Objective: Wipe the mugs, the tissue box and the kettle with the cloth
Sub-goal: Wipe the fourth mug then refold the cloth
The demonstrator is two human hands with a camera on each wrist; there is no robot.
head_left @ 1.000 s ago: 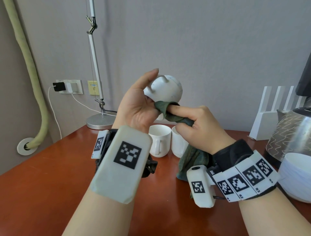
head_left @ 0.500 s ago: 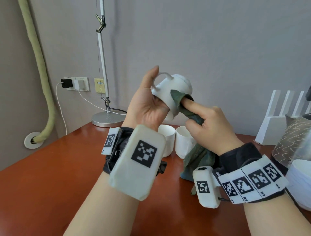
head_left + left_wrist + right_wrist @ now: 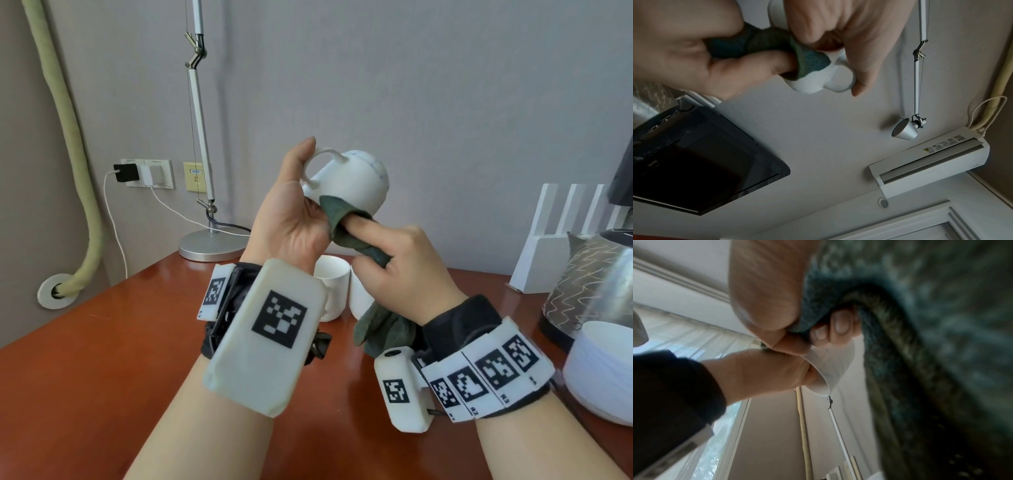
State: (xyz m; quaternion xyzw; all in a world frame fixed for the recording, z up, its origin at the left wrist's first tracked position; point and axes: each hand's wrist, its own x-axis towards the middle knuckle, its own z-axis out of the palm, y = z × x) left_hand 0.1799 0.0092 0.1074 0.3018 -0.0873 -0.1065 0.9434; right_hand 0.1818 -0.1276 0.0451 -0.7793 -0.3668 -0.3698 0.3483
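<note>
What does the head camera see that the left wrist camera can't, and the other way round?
Only the head view shows the red-brown table, two more white mugs standing on it, and the lamp base. Only the left wrist view shows the air conditioner and the lamp head. Both show the left hand holding a white mug and the right hand pushing the green cloth into it.

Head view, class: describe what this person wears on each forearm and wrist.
Both forearms are bare. The left wrist carries a black strap with an off-white rounded plate bearing a black-and-white square marker. The right wrist has a black band, a white strip of several markers and a small white camera block.
</note>
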